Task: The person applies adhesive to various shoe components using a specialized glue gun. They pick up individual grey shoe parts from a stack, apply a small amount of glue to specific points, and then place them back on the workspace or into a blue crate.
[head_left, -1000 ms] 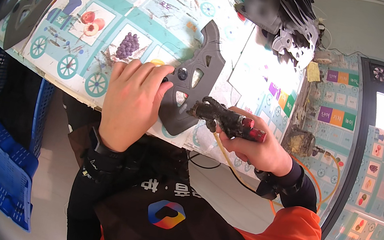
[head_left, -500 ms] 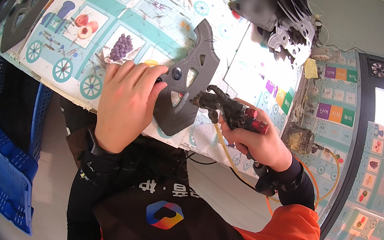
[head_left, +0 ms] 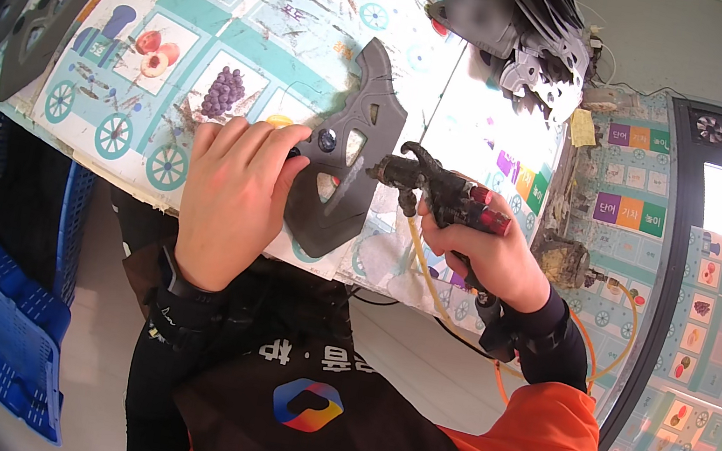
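My right hand is wrapped round the grip of a black, paint-crusted spray gun with red knobs at its back. The gun's nozzle points left at a dark grey moulded plastic part, close to its right edge. This part is long and angular, with several cut-out openings and a dark round spot near its left edge. My left hand pinches the part at that left edge, fingers closed and thumb below. A small dark piece shows between the fingertips. A yellowish hose hangs from the gun.
The table has a paint-stained picture covering. Similar grey parts lie at its far left. Dark and silvery parts are piled at the back right. Blue plastic crates stand at the lower left. Orange and yellow hoses run by my right arm.
The spray gun has shifted slightly right and turned a little, so its nozzle sits farther from the part's middle. My left hand and the grey part have moved slightly left.
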Demonstrator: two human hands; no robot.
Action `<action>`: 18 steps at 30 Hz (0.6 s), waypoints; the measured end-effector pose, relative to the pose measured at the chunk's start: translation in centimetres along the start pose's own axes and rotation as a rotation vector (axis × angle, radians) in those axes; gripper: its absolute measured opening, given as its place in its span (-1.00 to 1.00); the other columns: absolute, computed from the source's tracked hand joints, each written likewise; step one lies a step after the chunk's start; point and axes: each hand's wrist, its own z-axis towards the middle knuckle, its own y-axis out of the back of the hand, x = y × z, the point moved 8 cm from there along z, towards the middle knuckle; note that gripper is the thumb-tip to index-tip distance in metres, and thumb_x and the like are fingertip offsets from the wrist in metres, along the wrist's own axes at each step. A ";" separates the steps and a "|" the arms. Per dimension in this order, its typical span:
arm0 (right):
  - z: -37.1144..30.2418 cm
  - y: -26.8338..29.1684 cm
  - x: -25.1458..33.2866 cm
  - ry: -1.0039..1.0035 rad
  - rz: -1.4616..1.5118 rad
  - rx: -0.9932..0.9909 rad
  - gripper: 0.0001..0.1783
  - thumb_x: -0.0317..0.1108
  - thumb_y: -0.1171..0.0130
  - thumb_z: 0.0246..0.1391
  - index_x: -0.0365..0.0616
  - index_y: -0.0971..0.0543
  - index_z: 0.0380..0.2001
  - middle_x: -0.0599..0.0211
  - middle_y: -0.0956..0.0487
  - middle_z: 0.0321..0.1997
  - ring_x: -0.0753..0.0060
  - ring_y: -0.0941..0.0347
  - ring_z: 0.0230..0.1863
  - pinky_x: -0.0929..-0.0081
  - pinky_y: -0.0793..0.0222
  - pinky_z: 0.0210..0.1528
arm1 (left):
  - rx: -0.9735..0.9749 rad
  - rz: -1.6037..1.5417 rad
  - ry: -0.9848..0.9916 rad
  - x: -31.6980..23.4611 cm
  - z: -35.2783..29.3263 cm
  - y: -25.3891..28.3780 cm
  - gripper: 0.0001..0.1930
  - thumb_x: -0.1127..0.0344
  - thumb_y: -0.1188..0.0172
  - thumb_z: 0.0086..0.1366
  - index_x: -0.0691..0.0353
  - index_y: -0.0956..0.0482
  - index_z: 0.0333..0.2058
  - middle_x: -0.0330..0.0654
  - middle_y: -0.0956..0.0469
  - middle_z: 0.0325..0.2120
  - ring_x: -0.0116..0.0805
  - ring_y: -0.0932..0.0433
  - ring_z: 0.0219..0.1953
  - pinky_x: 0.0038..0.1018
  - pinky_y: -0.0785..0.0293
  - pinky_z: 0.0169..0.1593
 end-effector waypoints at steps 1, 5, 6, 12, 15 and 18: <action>0.0 0.1 0.1 0.020 0.009 -0.011 -0.76 -0.48 -0.26 0.07 -0.14 -0.60 -0.15 0.54 -0.58 -0.39 0.76 -0.36 -0.50 0.63 -0.22 -0.48 | 0.000 -0.001 -0.001 0.0 0.0 0.0 -0.74 0.37 -0.33 0.40 0.19 -0.66 0.03 -0.16 -0.60 -0.30 -0.09 -0.52 -0.19 -0.21 -0.32 -0.04; 0.2 0.4 -0.1 0.034 0.009 -0.021 -0.76 -0.48 -0.26 0.07 -0.14 -0.61 -0.15 0.56 -0.57 -0.42 0.77 -0.33 -0.54 0.64 -0.17 -0.49 | 0.002 0.006 0.001 0.0 0.0 0.1 -0.74 0.37 -0.34 0.39 0.19 -0.67 0.03 -0.16 -0.60 -0.29 -0.10 -0.53 -0.19 -0.21 -0.32 -0.05; 0.3 0.5 0.0 0.043 0.005 -0.021 -0.77 -0.48 -0.26 0.07 -0.14 -0.61 -0.15 0.56 -0.56 -0.44 0.78 -0.31 -0.56 0.64 -0.16 -0.50 | -0.001 0.002 0.002 0.0 0.0 0.0 -0.74 0.37 -0.34 0.38 0.19 -0.67 0.03 -0.17 -0.61 -0.29 -0.10 -0.53 -0.19 -0.21 -0.32 -0.05; 0.8 1.1 -0.2 0.084 -0.027 -0.042 -0.77 -0.52 -0.25 0.13 -0.20 -0.63 -0.11 0.53 -0.54 -0.46 0.76 -0.27 -0.62 0.63 -0.13 -0.53 | -0.026 0.026 -0.028 -0.1 0.0 0.1 -0.72 0.37 -0.40 0.34 0.19 -0.66 0.00 -0.23 -0.62 -0.28 -0.18 -0.53 -0.23 -0.24 -0.32 -0.09; 1.2 1.6 -0.5 0.101 0.007 -0.049 -0.74 -0.52 -0.25 0.11 -0.19 -0.64 -0.10 0.58 -0.54 -0.47 0.81 -0.26 -0.61 0.66 -0.11 -0.53 | -0.032 0.027 -0.036 -0.2 0.1 0.2 -0.72 0.37 -0.40 0.34 0.19 -0.66 0.00 -0.23 -0.62 -0.27 -0.18 -0.52 -0.23 -0.24 -0.32 -0.10; 1.5 1.9 -0.6 0.128 -0.002 -0.060 -0.75 -0.54 -0.22 0.12 -0.22 -0.64 -0.10 0.58 -0.53 -0.48 0.81 -0.25 -0.62 0.65 -0.10 -0.54 | 0.000 -0.004 0.007 0.0 0.1 -0.1 -0.74 0.38 -0.35 0.37 0.20 -0.66 0.01 -0.16 -0.62 -0.26 -0.09 -0.54 -0.18 -0.21 -0.33 -0.04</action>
